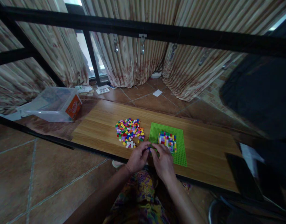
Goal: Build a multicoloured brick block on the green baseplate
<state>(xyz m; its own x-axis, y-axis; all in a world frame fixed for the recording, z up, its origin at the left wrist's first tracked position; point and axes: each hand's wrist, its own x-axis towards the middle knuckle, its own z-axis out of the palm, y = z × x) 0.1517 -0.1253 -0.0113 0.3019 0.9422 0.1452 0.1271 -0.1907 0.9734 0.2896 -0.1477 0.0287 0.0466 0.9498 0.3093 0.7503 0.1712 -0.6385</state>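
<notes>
Close to the table's front edge, my left hand (137, 158) and my right hand (163, 159) meet, fingers closed in a pinch. Between their fingertips shows a small blue toy brick (148, 149), partly covered by the fingers. My right hand overlaps the lower left part of a green studded baseplate (180, 146). On that plate stands a block built of many-coloured bricks (169, 140), its near left side hidden behind my right hand. Just beyond my left hand lies a loose pile of small coloured bricks (130, 131).
The wooden tabletop (98, 124) has a dark frame. A clear plastic bin (54, 104) with an orange label stands at the far left. Dark flat objects (243, 175) are at the right end. Black metal bars (157, 29) cross in front of striped curtains (133, 62).
</notes>
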